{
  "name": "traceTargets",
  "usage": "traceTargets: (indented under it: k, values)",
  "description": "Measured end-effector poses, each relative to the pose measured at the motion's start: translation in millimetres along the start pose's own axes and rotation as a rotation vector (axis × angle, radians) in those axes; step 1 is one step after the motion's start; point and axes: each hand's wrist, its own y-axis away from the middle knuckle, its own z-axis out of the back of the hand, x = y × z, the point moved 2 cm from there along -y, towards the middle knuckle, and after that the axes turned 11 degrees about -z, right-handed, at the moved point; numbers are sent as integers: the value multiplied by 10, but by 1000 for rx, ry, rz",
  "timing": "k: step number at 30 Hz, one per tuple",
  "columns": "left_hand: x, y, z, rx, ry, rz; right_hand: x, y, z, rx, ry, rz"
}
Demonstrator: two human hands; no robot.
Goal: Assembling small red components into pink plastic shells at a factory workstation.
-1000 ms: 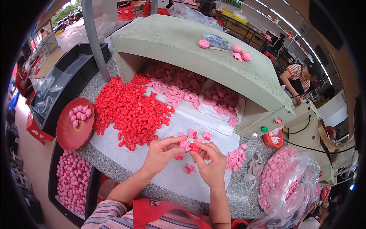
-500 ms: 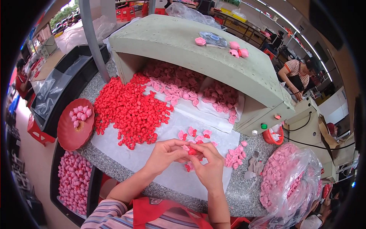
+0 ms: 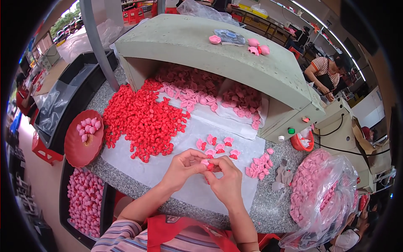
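both hands, left hand and right hand, pinch one small pink piece above the white sheet; loosened fingertips could drop it among loose pieces.

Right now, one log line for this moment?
left hand: pinching pink piece | right hand: pinching red piece | pieces touching | red pile behind

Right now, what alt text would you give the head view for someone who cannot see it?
A person's left hand and right hand pinch a small pink and red piece together over a white sheet on a speckled counter. A pile of red pieces lies behind, and a red dish sits at left.
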Motion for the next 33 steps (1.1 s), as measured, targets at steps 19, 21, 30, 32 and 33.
traceTargets:
  k: [19, 21, 30, 32, 33]
  values:
    - [194, 484, 552, -85, -81, 38, -304, 197, -574, 159, 192, 155]
    - [169, 427, 638, -88, -96, 37, -277, 110, -608, 229, 251, 181]
    - [190, -18, 746, 38, -843, -458, -536, -1245, -1041, 215, 338, 171]
    - [207, -64, 684, 146, -1064, -529, -748, -1435, -1292, 266, 451, 178]
    - [251, -48, 689, 141, -1112, -489, -730, -1462, -1325, 310, 432, 141]
